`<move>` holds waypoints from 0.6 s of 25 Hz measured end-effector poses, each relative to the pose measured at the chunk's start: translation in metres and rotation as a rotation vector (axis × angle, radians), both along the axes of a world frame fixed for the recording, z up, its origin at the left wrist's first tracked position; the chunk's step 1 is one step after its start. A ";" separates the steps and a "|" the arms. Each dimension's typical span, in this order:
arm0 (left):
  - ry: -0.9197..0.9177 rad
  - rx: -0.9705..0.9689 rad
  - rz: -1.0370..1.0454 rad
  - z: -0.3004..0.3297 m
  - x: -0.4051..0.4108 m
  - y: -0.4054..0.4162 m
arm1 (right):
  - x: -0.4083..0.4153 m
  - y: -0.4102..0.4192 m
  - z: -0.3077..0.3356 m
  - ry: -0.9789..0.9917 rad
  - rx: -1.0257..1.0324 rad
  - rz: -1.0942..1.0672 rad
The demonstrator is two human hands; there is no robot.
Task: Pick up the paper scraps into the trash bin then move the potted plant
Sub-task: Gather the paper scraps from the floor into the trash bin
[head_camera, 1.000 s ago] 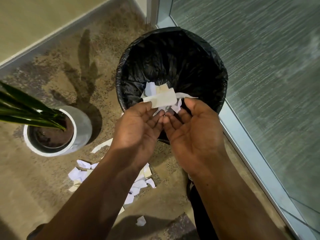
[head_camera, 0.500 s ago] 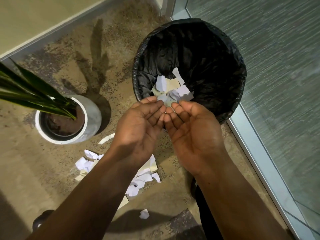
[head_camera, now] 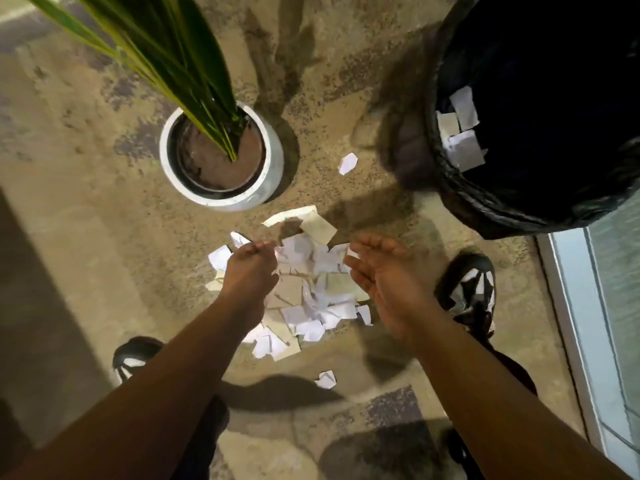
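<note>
A heap of white and cream paper scraps (head_camera: 311, 292) lies on the brown floor between my feet. My left hand (head_camera: 251, 271) hovers over its left side, fingers relaxed and empty. My right hand (head_camera: 381, 271) hangs over the right side, palm turned inward, fingers straight, holding nothing. The black-lined trash bin (head_camera: 485, 202) stands at the upper right with several scraps (head_camera: 459, 133) inside. The potted plant (head_camera: 221, 154), long green leaves in a white round pot, stands beyond the heap at upper centre.
A single scrap (head_camera: 347, 163) lies between pot and bin, another (head_camera: 326, 379) nearer me. My shoes (head_camera: 467, 289) flank the heap. A glass wall with a metal frame (head_camera: 568, 323) runs along the right.
Both hands dropped their scraps into the bin, then swung down and left to the heap on the floor. The view tilted down with them.
</note>
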State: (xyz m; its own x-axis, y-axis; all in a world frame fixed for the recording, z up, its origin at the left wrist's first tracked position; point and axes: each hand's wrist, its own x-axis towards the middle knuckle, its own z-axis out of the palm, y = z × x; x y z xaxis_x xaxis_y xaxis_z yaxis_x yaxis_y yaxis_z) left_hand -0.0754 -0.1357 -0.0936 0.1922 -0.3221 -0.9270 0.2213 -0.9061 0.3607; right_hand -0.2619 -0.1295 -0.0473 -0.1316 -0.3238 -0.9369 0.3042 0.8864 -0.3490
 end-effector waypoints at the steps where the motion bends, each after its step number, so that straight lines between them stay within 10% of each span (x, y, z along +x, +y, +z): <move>1: -0.051 0.047 -0.068 -0.013 0.018 0.013 | 0.011 0.007 -0.016 0.066 0.020 0.106; 8: -0.155 0.164 -0.283 -0.082 0.086 0.056 | 0.019 -0.072 -0.171 0.732 -0.338 1.362; 15: -0.254 0.067 -0.485 -0.113 0.096 0.044 | 0.026 -0.131 -0.193 0.811 -0.143 1.749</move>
